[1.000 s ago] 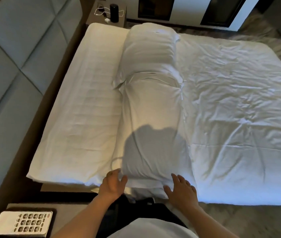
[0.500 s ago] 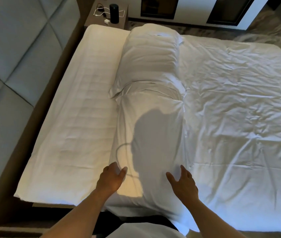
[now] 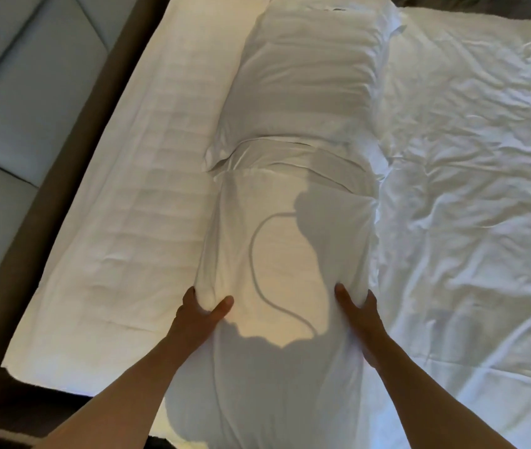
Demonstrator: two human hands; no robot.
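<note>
Gripping the near pillow (image 3: 290, 251): left hand (image 3: 199, 319), right hand (image 3: 359, 319), fingers (image 3: 222, 306) curled.

near pillow (image 3: 277, 254) white cotton-like cloth, matt, fairly smooth, soft where hands press in. far pillow (image 3: 309, 79) same cloth with faint woven stripes. duvet (image 3: 471, 196) white cloth, heavily creased, slight sheen. mattress sheet (image 3: 147, 196) white, striped weave, flat. headboard (image 3: 14, 92) grey padded panels, matt.

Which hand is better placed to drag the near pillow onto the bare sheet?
Left, likely. The left hand grips the near pillow at its edge facing the bare sheet, thumb on top; the right hand holds the edge beside the duvet and could only push.
</note>
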